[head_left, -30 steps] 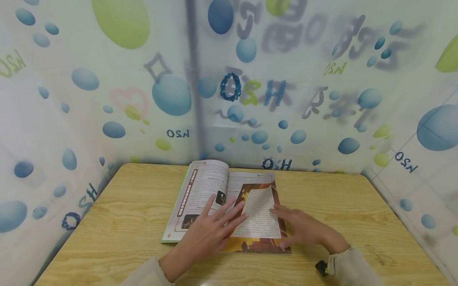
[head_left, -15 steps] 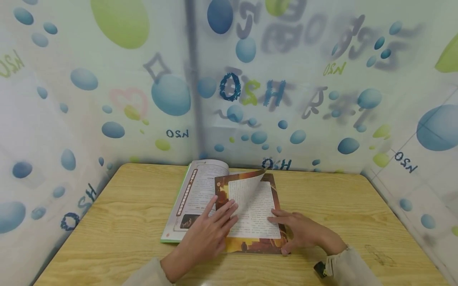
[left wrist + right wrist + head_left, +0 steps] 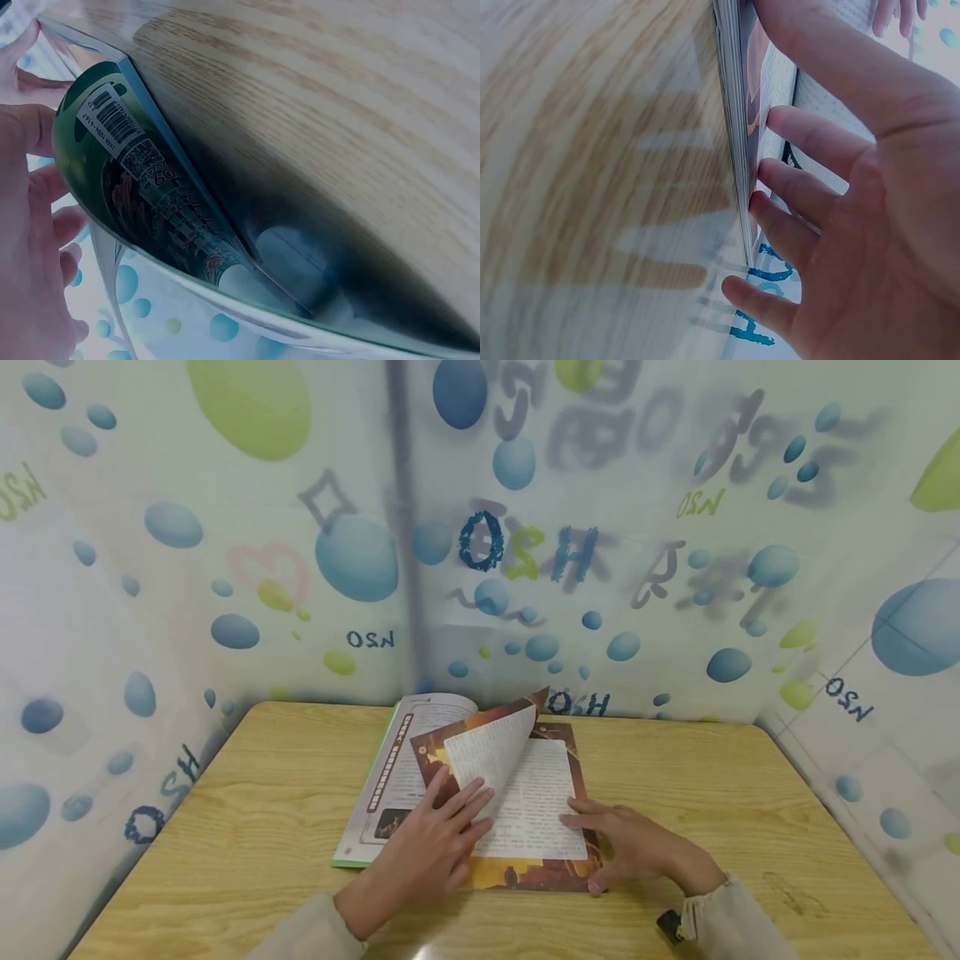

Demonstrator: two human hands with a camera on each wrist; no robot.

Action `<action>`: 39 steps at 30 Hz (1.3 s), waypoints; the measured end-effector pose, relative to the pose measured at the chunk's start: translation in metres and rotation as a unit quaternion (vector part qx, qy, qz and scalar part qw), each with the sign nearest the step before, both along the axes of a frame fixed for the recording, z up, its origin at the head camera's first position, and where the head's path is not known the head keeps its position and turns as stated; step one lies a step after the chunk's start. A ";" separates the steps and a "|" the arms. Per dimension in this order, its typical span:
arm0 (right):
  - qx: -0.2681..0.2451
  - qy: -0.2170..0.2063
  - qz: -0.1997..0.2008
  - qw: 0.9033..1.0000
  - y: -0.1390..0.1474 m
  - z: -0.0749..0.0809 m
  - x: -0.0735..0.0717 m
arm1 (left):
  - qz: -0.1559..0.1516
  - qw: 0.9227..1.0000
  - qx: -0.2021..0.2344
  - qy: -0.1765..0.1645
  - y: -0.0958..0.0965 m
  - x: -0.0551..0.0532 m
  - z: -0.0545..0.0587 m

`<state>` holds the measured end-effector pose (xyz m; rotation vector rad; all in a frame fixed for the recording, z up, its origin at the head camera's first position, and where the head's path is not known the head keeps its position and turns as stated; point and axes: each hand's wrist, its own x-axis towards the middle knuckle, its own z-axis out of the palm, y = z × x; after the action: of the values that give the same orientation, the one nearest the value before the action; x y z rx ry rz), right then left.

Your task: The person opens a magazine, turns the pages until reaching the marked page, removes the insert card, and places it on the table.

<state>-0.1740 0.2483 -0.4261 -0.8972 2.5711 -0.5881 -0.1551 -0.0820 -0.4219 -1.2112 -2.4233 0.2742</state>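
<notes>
An open magazine lies on the wooden table, its pages bordered in brown and orange. One loose page curls up from the right half and leans over to the left. My left hand lies on that page near its lower part, fingers spread and fairly straight. At the right edge, my right hand rests its fingertips on the page below, thumb at the lower corner. From the left wrist, the green back cover with a barcode shows bowed up off the table. The right wrist view shows straight, separated fingers along the page edge.
The wooden table extends on both sides of the magazine. Behind it hangs a pale curtain printed with blue and green dots and letters. A small dark object sits at the right sleeve's cuff.
The loose page has swung leftward from the right half, its top corner now raised and curled. My left hand has shifted slightly left with it; the right hand has barely moved.
</notes>
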 end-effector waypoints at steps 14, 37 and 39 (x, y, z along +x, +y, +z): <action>0.003 0.002 -0.002 1.000 -0.001 0.000 -0.001 | 0.014 0.999 0.030 0.011 0.000 -0.001 -0.001; -0.005 0.006 0.009 1.000 0.001 -0.001 -0.002 | 0.077 0.995 0.054 -0.017 -0.004 0.003 -0.008; -0.005 0.007 0.010 1.000 0.001 0.000 -0.002 | 0.077 0.995 0.058 -0.014 -0.004 0.004 -0.009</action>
<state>-0.1757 0.2493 -0.4264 -0.9330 2.5695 -0.5923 -0.1515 -0.0859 -0.4307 -0.9868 -2.5220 0.1599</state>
